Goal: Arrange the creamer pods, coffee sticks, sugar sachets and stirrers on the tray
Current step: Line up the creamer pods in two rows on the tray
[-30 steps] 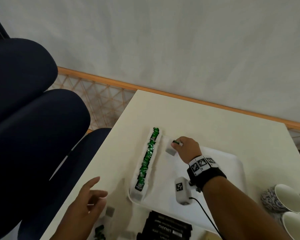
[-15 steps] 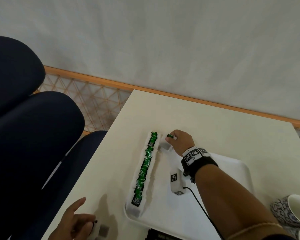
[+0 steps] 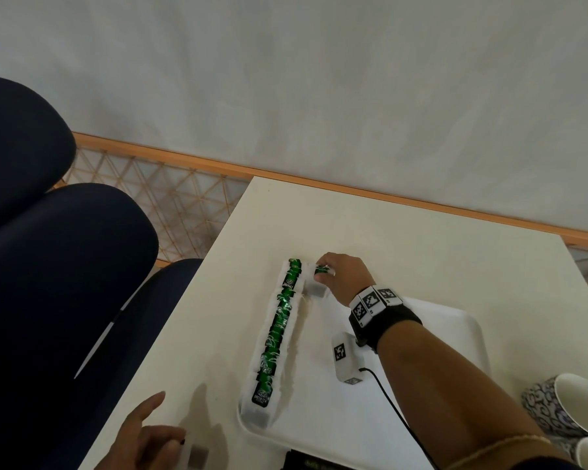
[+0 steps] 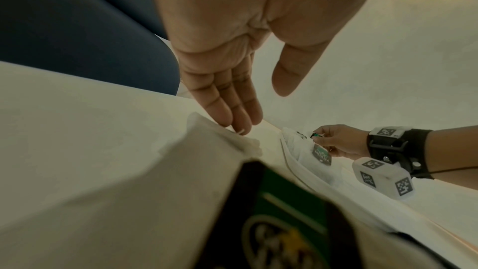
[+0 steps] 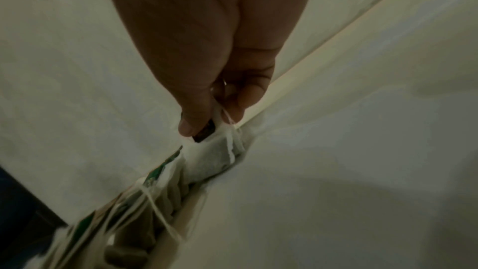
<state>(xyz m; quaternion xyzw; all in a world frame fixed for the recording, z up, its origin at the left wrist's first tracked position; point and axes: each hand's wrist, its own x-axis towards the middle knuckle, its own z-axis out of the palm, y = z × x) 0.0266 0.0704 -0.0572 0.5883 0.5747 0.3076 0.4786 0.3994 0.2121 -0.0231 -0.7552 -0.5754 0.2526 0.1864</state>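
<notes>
A row of white sachets with green tags [image 3: 275,334] lies along the left rim of the white tray [image 3: 455,320]. My right hand [image 3: 323,271] is at the tray's far left corner, beside the row's far end. Its thumb and a finger pinch the top and string of one more sachet [image 3: 316,289], which hangs down onto the tray. The right wrist view shows that pinch [image 5: 207,126] on the sachet [image 5: 217,150]. My left hand [image 3: 170,439] is low at the table's near left, thumb apart. Its straight fingertips [image 4: 240,128] touch a white sachet [image 4: 232,140] lying on the table [image 3: 387,232].
Patterned paper cups [image 3: 577,398] stand at the right, just off the tray. A black box [image 3: 319,464] lies at the near edge in front of the tray. Navy chairs [image 3: 65,266] stand close to the table's left edge. A dark green packet [image 4: 284,222] fills the left wrist view's foreground.
My right hand has carried its sachet farther toward the tray's far left corner, beside the row's end. My left hand has come down onto a sachet on the table.
</notes>
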